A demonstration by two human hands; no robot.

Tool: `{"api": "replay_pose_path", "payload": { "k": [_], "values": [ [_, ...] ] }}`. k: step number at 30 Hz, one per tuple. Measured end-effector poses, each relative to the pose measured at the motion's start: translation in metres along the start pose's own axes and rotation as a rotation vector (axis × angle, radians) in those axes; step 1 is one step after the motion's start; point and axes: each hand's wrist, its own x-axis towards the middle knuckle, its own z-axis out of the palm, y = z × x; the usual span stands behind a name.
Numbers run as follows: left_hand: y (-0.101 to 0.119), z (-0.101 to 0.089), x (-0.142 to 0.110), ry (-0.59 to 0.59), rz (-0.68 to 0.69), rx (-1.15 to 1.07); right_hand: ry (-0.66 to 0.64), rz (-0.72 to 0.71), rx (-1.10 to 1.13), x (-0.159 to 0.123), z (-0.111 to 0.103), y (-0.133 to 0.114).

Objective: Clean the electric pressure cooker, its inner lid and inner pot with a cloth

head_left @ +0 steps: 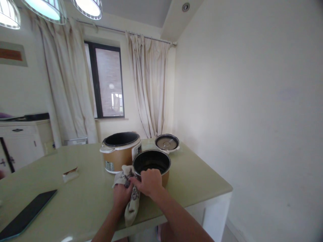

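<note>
A black-lined inner pot point(152, 162) with a gold outside stands on the pale green table point(196, 181), near its front edge. My right hand point(149, 182) is closed over the pot's near rim. My left hand point(121, 195) grips a patterned cloth point(131, 201) pressed against the pot's left side; the cloth hangs down over the table edge. Just behind stands the gold and white rice cooker body point(121, 151), open and without its lid. The cooker's lid point(167, 143) lies flat further back on the right.
A dark tablet point(27, 215) lies at the left front of the table. A small folded item point(70, 174) sits mid-left. A white wall runs close along the right. A white cabinet point(20, 141) and a curtained window point(108, 84) are behind.
</note>
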Motion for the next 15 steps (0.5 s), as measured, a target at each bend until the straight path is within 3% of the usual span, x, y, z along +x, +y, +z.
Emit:
{"api": "replay_pose_path", "payload": {
  "k": [3, 6, 10, 15],
  "values": [
    [0.003, 0.001, -0.009, -0.114, 0.193, 0.062, 0.032, 0.035, 0.018, 0.008, 0.003, -0.003],
    [0.003, 0.002, -0.010, -0.094, 0.257, 0.062, 0.035, 0.005, -0.001, 0.008, 0.001, 0.005],
    [-0.002, 0.006, -0.002, -0.011, 0.170, 0.076, -0.012, -0.122, -0.049, 0.001, -0.007, 0.033],
    [-0.008, 0.007, 0.015, -0.016, -0.105, 0.143, -0.044, -0.299, -0.079, -0.016, -0.015, 0.075]
  ]
}}
